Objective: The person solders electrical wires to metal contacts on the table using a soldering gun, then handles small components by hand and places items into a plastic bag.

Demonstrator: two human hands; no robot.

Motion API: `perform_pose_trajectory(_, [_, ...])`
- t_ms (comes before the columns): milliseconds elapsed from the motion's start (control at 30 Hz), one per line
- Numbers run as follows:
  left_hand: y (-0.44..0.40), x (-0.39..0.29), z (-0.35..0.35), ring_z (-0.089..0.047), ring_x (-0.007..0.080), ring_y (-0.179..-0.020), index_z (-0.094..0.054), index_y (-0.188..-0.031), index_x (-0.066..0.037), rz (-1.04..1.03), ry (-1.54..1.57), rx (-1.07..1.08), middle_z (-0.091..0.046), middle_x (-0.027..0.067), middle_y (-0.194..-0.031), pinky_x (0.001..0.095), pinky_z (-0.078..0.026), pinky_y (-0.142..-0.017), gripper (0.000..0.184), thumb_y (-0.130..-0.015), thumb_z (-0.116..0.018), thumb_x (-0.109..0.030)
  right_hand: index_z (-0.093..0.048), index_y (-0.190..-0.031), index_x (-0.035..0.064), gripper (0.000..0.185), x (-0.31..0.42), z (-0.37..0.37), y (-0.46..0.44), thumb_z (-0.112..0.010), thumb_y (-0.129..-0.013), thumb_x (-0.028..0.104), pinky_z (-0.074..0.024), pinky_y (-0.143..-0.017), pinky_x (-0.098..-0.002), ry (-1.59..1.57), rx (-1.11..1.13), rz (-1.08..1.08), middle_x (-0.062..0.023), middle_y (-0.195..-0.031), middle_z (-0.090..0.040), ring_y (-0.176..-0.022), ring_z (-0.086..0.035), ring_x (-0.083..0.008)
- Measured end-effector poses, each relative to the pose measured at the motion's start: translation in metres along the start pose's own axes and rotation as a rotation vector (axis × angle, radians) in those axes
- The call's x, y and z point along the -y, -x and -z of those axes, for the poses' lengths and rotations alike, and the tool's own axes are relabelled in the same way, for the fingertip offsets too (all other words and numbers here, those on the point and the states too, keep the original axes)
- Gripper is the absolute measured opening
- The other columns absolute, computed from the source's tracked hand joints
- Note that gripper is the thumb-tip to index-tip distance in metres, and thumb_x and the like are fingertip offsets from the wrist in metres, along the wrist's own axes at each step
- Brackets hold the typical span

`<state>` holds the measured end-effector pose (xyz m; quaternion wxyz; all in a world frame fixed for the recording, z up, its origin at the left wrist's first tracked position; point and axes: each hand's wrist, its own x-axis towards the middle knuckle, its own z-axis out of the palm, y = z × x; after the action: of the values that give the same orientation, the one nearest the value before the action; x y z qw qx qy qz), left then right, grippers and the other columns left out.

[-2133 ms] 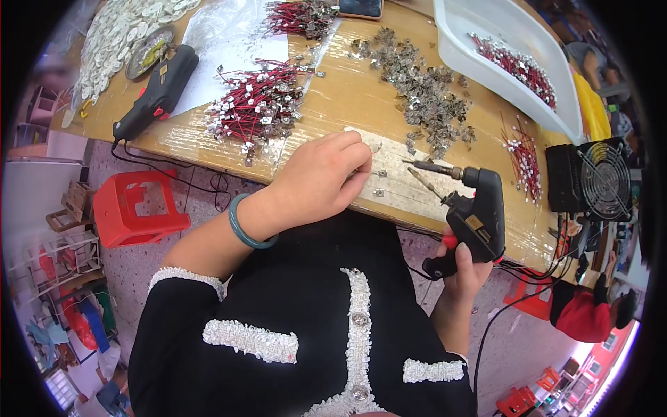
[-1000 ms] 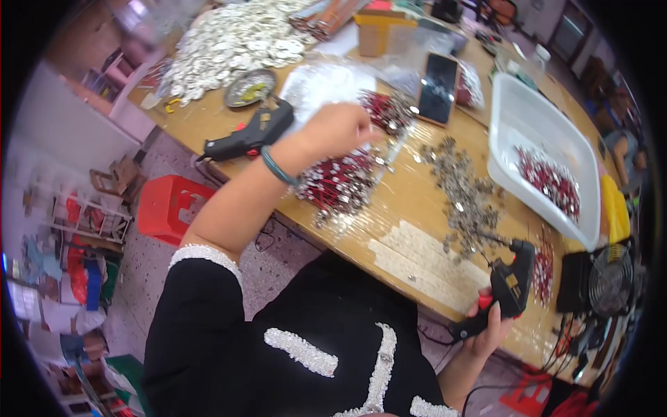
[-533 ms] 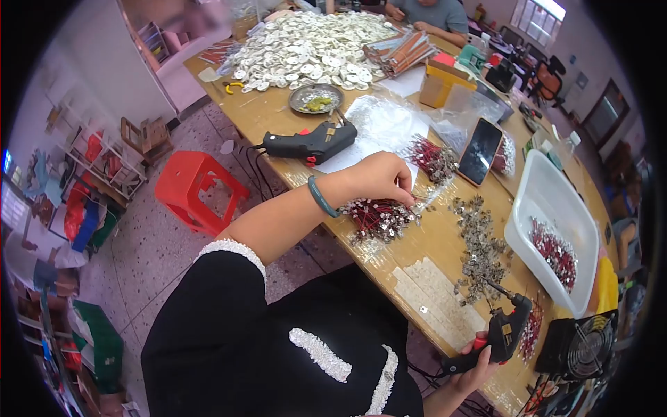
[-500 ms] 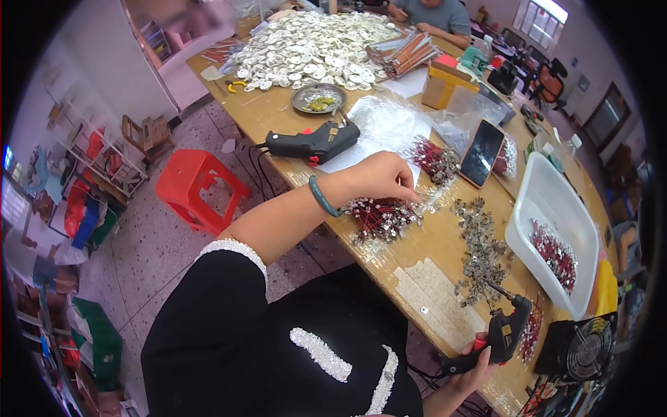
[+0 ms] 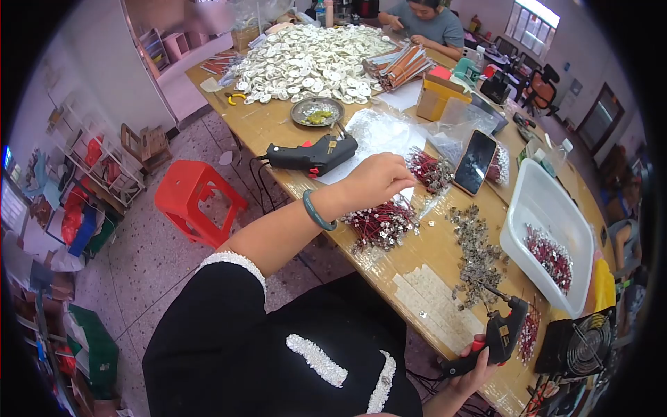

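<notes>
My left hand (image 5: 381, 182), wearing a green bangle (image 5: 318, 210), hovers over a bundle of red-wired parts with small silvery ends (image 5: 383, 224). Thumb and fingers are pinched together; whatever is between them is too small to make out. At the lower right, my right hand (image 5: 472, 372) is wrapped around the handle of a black soldering gun (image 5: 506, 330) with a red trigger. Its thin tip points at a heap of small metal pieces (image 5: 476, 247). A second bundle of red-wired parts (image 5: 431, 172) lies just beyond my left hand.
A second black soldering gun (image 5: 313, 154) lies near the table's left edge by a round metal dish (image 5: 317, 111). White discs (image 5: 306, 62) are piled at the back. A phone (image 5: 476, 162), white bin (image 5: 517, 236) and fan (image 5: 583, 347) stand right. A co-worker (image 5: 434, 28) sits opposite.
My left hand has lifted slightly away from the near bundle, fingers still pinched. My right hand keeps its grip on the soldering gun. The view has shifted a little.
</notes>
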<state>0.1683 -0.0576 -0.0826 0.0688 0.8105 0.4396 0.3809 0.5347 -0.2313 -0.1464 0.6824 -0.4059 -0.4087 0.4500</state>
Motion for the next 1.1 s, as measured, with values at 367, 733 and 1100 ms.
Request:
perform_pose_trajectory(367, [0.0,-0.022,-0.003,-0.059,0.0202,-0.076,-0.057,-0.088,0.0,0.128,0.335,-0.12,-0.061,0.0109,-0.082,0.029,-0.047,-0.071,0.008,-0.085,-0.057,-0.007,-0.047,-0.117,-0.0044,0.038,-0.004,0.006,0.0,-0.058,-0.085,0.013,-0.0469,-0.055,-0.0263,-0.014,-0.032,-0.029,-0.0161,-0.095,-0.059,-0.063,-0.056,-0.0172])
perform_pose_trajectory(733, [0.007,-0.041,-0.014,-0.052,0.0079,-0.079,-0.055,-0.112,-0.001,0.299,0.809,0.003,-0.055,0.0025,-0.083,0.0215,-0.042,-0.075,0.023,-0.093,-0.042,-0.001,-0.049,-0.114,-0.0045,0.034,0.004,-0.001,0.0,-0.056,-0.083,0.009,-0.048,-0.057,-0.0271,0.016,-0.055,-0.096,-0.0166,-0.093,-0.061,-0.064,-0.058,-0.0179])
perform_pose_trajectory(1100, [0.054,-0.093,-0.035,-0.054,0.0134,-0.083,-0.049,-0.09,-0.002,0.287,1.075,0.442,-0.054,0.0077,-0.085,0.0267,-0.043,-0.076,0.014,-0.085,-0.039,0.007,-0.05,-0.114,-0.0045,0.034,0.003,0.003,-0.001,-0.057,-0.083,0.008,-0.0488,-0.059,-0.028,-0.023,-0.046,-0.139,-0.0176,-0.095,-0.061,-0.066,-0.058,-0.0184])
